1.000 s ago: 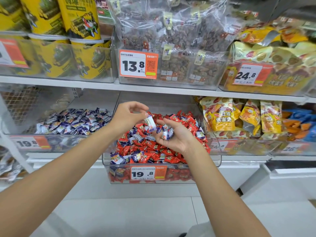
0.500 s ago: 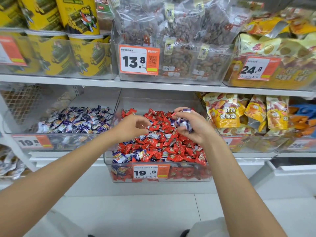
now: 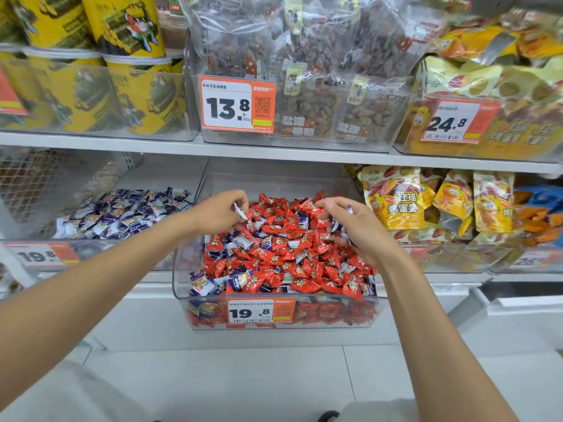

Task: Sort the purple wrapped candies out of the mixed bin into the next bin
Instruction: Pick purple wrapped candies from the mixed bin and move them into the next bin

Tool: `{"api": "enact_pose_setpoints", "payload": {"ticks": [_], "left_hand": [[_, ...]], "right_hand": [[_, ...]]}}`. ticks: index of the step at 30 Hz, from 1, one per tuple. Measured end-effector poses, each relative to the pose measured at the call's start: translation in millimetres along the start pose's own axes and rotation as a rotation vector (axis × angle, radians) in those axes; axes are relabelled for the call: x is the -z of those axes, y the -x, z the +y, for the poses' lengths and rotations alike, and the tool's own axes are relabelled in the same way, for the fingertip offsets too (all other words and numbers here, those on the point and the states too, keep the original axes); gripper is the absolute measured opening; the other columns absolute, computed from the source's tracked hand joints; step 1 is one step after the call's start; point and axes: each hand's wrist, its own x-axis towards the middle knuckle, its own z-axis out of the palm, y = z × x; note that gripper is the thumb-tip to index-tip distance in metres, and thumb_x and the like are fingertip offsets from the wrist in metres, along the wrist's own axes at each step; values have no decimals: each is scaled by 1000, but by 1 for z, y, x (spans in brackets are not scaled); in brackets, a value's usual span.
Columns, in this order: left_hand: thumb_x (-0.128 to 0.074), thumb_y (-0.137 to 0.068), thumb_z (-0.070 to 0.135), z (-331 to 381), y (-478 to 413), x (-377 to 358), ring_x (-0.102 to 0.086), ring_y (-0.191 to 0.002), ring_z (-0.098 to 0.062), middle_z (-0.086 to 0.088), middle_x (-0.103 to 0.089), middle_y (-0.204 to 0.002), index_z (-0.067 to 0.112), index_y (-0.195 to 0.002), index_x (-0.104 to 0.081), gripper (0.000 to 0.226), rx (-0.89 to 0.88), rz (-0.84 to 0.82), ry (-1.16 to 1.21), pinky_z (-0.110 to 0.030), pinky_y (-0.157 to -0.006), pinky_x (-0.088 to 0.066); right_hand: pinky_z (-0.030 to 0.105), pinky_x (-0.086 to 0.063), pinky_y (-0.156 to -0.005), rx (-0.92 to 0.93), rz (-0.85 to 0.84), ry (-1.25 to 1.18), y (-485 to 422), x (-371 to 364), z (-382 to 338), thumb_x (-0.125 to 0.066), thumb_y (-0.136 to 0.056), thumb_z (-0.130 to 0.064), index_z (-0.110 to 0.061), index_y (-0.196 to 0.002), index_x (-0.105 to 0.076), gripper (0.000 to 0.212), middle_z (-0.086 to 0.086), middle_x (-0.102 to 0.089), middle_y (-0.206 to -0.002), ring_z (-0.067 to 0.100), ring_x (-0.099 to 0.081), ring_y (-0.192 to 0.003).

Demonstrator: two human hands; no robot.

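Left hand (image 3: 217,213) pinching one purple candy (image 3: 239,212), right hand (image 3: 364,229) clutching several over mixed bin (image 3: 179,278).

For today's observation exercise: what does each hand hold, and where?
Left hand pinches one purple candy by one end between fingertips; right hand grips several purple candies in its palm.

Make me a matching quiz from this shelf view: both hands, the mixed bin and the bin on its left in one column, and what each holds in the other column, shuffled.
Column one
1. left hand
2. right hand
3. mixed bin
4. next bin

Column two
A. only purple candies
B. pinches a single candy
C. red candies and purple ones together
D. grips a few purple candies

Pairs: 1-B, 2-D, 3-C, 4-A
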Motion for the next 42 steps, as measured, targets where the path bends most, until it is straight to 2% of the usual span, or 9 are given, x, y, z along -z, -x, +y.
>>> {"api": "enact_pose_setpoints", "payload": {"ticks": [7, 11, 15, 17, 22, 29, 34, 38, 42], "left_hand": [[-68, -84, 11, -10, -6, -18, -33, -68, -14, 2, -37, -85, 17, -85, -36, 32, 15, -237, -248, -27, -56, -29], [-75, -82, 14, -14, -6, -20, -45, -76, -21, -1, -51, -87, 22, -80, -41, 35, -39, -200, -196, -34, -66, -38], [-60, -95, 24, 1, 5, -6, -54, -110, -19, 3, -54, -124, 18, -129, -54, 35, -122, -143, -243, -28, -89, -42], [-53, -99, 26, 6, 14, 0, -62, -109, -21, 5, -54, -131, 20, -127, -59, 30, -149, -172, -220, -33, -90, -52], [-50, -99, 17, 2, 37, -5, -58, -69, -9, 5, -56, -88, 22, -82, -55, 18, -167, -277, -115, -30, -66, -52], [-71, -79, 52, -4, 33, -11, -47, -112, -14, 12, -49, -117, 28, -107, -56, 40, -4, -517, -342, -36, -98, -41], [-77, -80, 34, -7, 30, -18, -59, -91, -21, 10, -61, -82, 10, -89, -67, 27, -61, -496, -354, -37, -89, -46], [-68, -88, 34, -5, 34, -27, -47, -125, -24, 0, -49, -137, 18, -131, -54, 48, -7, -521, -397, -36, -103, -38], [-62, -93, 33, -3, 32, -32, -42, -132, -25, -6, -38, -150, 14, -143, -42, 58, 20, -542, -407, -35, -106, -36]], "right_hand": [[23, -48, -66, 21, 1, 15, 5, -10, -3, -62, -93, -32, -19, -94, -73, 18, -6, -66, -113, 13, -56, -96], [26, -49, -68, 32, -1, 26, 9, -10, -3, -62, -94, -30, -17, -95, -73, 17, -6, -67, -116, 14, -59, -98], [26, -49, -68, 39, -1, 39, 9, -11, -2, -62, -93, -30, -16, -96, -73, 18, -7, -66, -117, 13, -58, -96], [26, -49, -68, 36, -7, 42, 8, -12, -2, -62, -94, -29, -16, -95, -73, 17, -7, -66, -116, 13, -58, -94], [25, -46, -61, 26, -37, 72, 8, -19, -3, -64, -93, -30, -14, -94, -72, 19, -9, -68, -106, 20, -51, -85], [25, -45, -60, 36, -73, 85, 11, -24, -4, -62, -94, -29, -17, -96, -73, 17, -8, -67, -108, 20, -52, -86], [24, -46, -61, 29, -74, 98, 14, -23, -4, -61, -94, -29, -15, -98, -73, 19, -11, -67, -109, 20, -53, -89], [20, -45, -60, 26, -75, 108, 15, -24, -4, -61, -94, -30, -15, -100, -72, 20, -10, -68, -109, 36, -57, -96], [23, -46, -59, 28, -92, 91, 16, -26, -4, -63, -93, -30, -14, -97, -72, 19, -12, -68, -109, 37, -56, -90]]}}
